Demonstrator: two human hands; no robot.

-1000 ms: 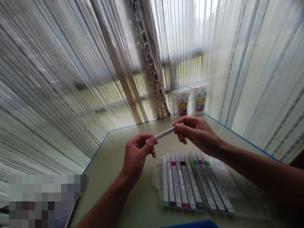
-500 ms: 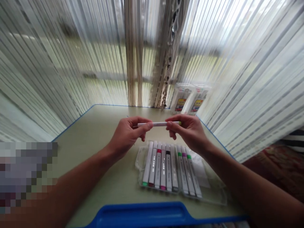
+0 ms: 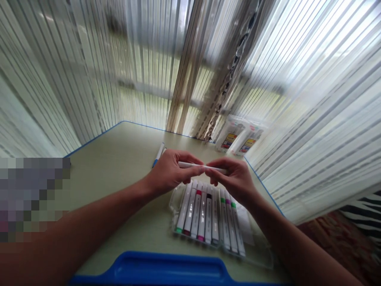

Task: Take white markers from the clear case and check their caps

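A slim white marker (image 3: pixel 189 164) lies crosswise between my two hands, above the table. My left hand (image 3: pixel 169 172) pinches its left part between thumb and fingers. On the other side, my right hand (image 3: pixel 235 176) grips the right part, its fingertips almost touching those of the left. Both ends of the marker are partly covered by fingers. Just below my hands rests a clear plastic case (image 3: pixel 175 200) with a row of several white markers (image 3: pixel 205 218), banded or tipped in green, red, black, purple and pink. Beyond my left hand lie blue-tipped pens or markers (image 3: pixel 158 154), partly hidden.
Two clear plastic packages (image 3: pixel 233 139) with yellow labels stand at the table's back right corner. A blue moulded tray edge (image 3: pixel 169 270) runs along the front of the pale table (image 3: pixel 104 159). Striped sheer curtains (image 3: pixel 143 79) hang behind. A blurred-out patch covers the left edge.
My hands have drawn closer together along the marker, and its green-yellow end no longer shows. The view has tilted, and the blue-tipped pens or markers beyond my left hand have come into sight.
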